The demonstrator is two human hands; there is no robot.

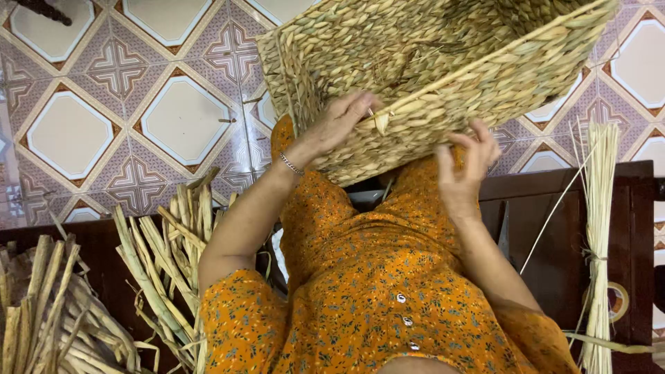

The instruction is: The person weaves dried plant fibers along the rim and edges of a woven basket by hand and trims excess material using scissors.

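We note woven basket (443, 62) tilted over lap, above tiled floor (104, 104). Dried reed bundles (166, 256) lie left, thin bundle (599, 228) right. Left hand (339, 125) grips basket rim; right hand (467, 163) half-curled, touching wall.

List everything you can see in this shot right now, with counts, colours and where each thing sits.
woven basket: one, straw-tan, tilted, top centre, over the lap
dried flat reed strips: loose pile, greenish tan, lower left
thin pale stalks: one tied bundle, cream, upright at right
dark wooden furniture: brown, behind the person, across the middle
tiled floor: cream, brown and lilac pattern, upper left and right
bracelet: one, silver, left wrist
orange floral garment: centre bottom
left hand: on the basket rim
right hand: fingers curled at the basket's lower edge
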